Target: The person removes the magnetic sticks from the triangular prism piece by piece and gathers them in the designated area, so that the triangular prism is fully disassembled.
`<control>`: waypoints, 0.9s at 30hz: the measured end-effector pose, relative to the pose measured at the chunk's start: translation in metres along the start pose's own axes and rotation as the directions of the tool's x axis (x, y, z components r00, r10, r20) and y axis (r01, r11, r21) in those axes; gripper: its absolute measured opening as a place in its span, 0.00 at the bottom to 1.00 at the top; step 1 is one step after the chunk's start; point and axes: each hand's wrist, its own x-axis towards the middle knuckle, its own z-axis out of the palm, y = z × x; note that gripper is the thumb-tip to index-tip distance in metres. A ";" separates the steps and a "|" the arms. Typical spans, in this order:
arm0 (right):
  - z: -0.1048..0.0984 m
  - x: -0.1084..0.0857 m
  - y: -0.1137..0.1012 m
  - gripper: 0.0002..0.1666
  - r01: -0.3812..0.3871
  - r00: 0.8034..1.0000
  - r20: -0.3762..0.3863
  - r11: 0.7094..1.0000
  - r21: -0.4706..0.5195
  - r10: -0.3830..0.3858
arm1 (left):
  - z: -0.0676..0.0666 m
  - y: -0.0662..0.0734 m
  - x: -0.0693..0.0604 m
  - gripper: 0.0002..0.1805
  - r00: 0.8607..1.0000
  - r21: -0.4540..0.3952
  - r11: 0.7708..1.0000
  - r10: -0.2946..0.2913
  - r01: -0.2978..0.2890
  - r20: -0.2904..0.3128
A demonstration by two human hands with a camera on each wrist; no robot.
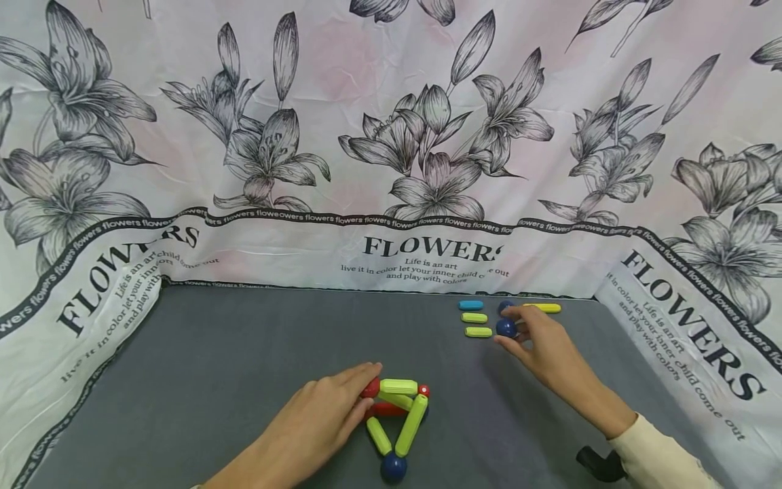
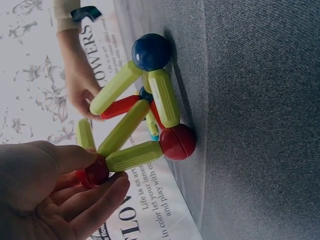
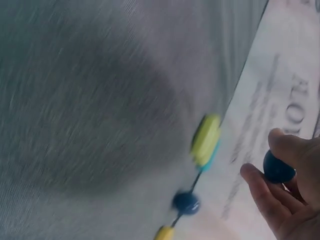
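Observation:
My left hand [image 1: 320,414] pinches a red ball [image 2: 96,172] at one corner of a frame built from sticks and balls. Light green sticks [image 1: 411,426] and a red stick [image 2: 119,107] join its corners. One blue ball [image 1: 394,468] forms the near corner; a second red ball [image 2: 178,142] is low on the frame in the left wrist view. Over the far right of the table, my right hand [image 1: 546,343] holds a loose blue ball [image 3: 278,167] between thumb and fingers, above the cloth.
Beside the right hand lie two short green sticks [image 1: 478,332], a light blue stick [image 1: 471,305], another blue ball [image 3: 186,203] and a yellow stick [image 1: 546,308]. A floral curtain [image 1: 427,265] borders the grey tabletop [image 1: 244,353]. A dark band [image 1: 601,464] sits by the right sleeve.

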 end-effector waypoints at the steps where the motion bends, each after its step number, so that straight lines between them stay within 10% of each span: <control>1: 0.000 0.001 0.006 0.29 -0.016 1.000 0.000 1.000 -0.004 0.016 | 0.000 0.000 0.000 0.25 1.000 0.002 1.000 -0.001 0.001 0.000; 27: 0.026 0.015 0.064 0.23 -0.103 0.988 0.111 0.992 -0.073 0.110 | -0.004 0.002 0.003 0.25 0.998 -0.011 0.999 -0.031 0.031 0.048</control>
